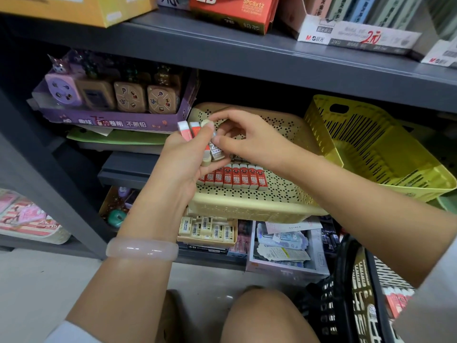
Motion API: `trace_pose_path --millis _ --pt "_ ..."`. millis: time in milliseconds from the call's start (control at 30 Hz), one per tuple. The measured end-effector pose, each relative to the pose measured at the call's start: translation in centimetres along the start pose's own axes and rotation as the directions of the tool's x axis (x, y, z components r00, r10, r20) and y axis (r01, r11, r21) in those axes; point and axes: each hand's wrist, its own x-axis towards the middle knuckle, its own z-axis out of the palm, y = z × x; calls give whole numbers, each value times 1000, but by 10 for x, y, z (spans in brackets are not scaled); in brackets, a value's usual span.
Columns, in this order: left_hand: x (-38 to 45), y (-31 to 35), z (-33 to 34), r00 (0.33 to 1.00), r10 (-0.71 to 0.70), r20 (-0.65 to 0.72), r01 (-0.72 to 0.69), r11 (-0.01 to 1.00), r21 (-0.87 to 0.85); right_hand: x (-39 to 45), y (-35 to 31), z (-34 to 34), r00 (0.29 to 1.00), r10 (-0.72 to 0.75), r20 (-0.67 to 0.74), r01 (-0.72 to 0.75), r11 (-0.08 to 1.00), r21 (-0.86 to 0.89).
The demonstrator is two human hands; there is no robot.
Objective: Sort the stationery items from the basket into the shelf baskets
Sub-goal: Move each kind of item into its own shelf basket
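Several erasers (195, 137) sit bunched in the left hand (184, 162), fingers curled around them. Just beyond, the right hand (249, 137) pinches one of them, above the beige basket (247, 206) holding a row of erasers (235, 178).

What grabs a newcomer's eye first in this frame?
Centre frame, both hands meet over the beige perforated basket on the shelf: the left hand holds a bunch of erasers while the right hand pinches one grey-sleeved eraser from it. Below them, a neat row of red erasers lines the basket floor. To the right sits a tilted yellow slotted basket.
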Motion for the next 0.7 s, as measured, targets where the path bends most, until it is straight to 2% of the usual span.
trace_pose_path --millis 133,267,333,400,433,500,567,700 --pt "0 0 0 1000 -2 7 1 1000 14 4 1 0 998 60 -8 -59 991 121" --pt "2 0 -2 998 -47 -34 47 999 -3 15 19 -21 948 177 -266 -144 980 138" --pt "3 0 -2 999 -47 -29 47 999 9 21 36 -35 889 287 -357 -310 951 -9" --pt "3 -1 -2 999 -38 -30 38 999 9 26 56 -47 821 385 -422 -520 810 -271" --pt "3 -1 -2 999 -36 -32 36 999 7 28 65 -51 803 412 -431 -575 726 -377" --pt "3 -1 -2 999 -35 -38 35 999 5 30 79 -55 797 444 -409 -604 557 -570" --pt "4 -1 -2 999 -37 -39 38 999 7 30 90 -55 793 470 -386 -590 438 -678" --pt "5 -2 -3 999 -36 -27 36 999 21 32 103 -53 760 531 -374 -612 393 -686"
